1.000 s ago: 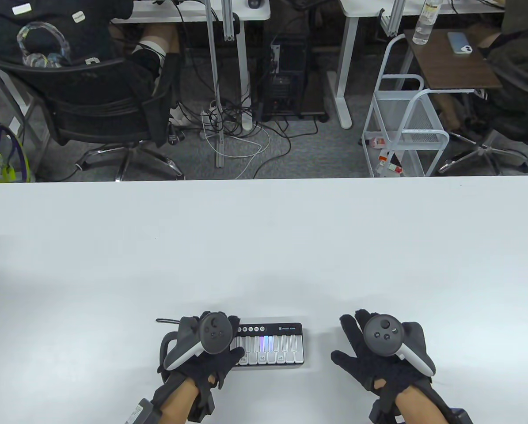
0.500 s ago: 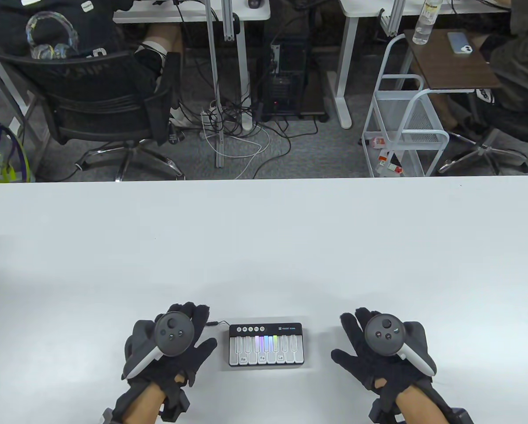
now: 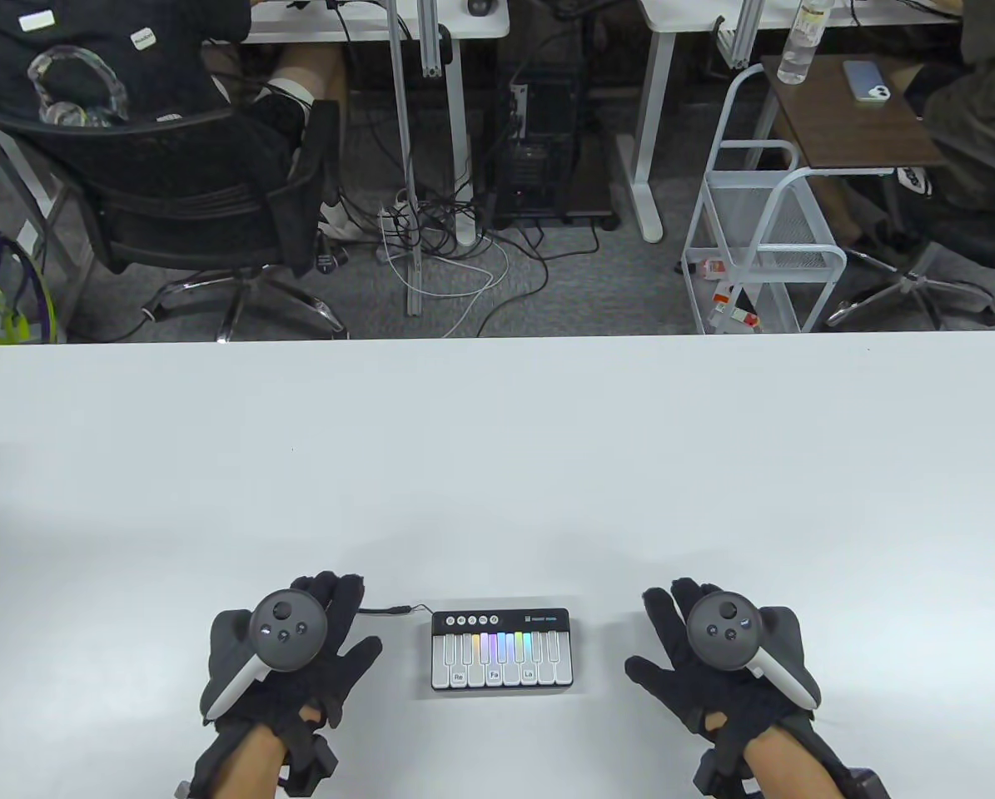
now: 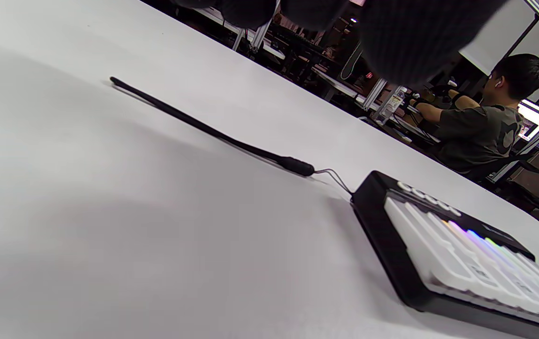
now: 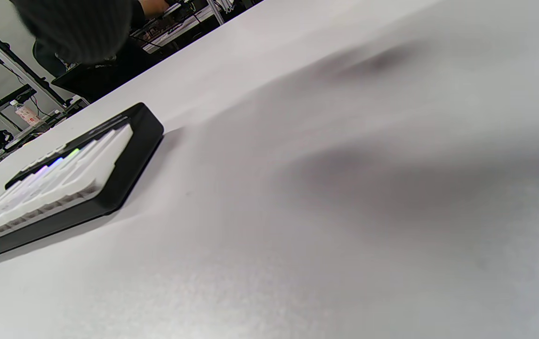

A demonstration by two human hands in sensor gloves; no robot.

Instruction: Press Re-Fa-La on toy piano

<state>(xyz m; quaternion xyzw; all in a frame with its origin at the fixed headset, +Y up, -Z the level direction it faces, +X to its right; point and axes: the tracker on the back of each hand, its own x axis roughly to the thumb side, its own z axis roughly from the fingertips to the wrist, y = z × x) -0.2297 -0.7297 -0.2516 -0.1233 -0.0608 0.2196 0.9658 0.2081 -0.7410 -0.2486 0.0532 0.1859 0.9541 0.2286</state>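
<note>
The toy piano (image 3: pixel 501 650) is a small black box with white keys near the table's front edge; labels Re, Fa and La show on the keys and some middle keys glow in colours. It also shows in the left wrist view (image 4: pixel 462 256) and the right wrist view (image 5: pixel 67 179). My left hand (image 3: pixel 297 649) rests flat on the table left of the piano, fingers spread, apart from it. My right hand (image 3: pixel 705 657) rests flat to the piano's right, fingers spread, holding nothing.
A thin black strap (image 3: pixel 385 612) runs from the piano's back left corner toward my left hand, seen also in the left wrist view (image 4: pixel 213 134). The white table (image 3: pixel 497 466) stretches far beyond the piano. Chairs, desks and a wire cart (image 3: pixel 759 250) stand behind it.
My left hand was over the piano's left keys a second ago and has moved left off it onto the table. More keys glow now. My right hand has stayed put.
</note>
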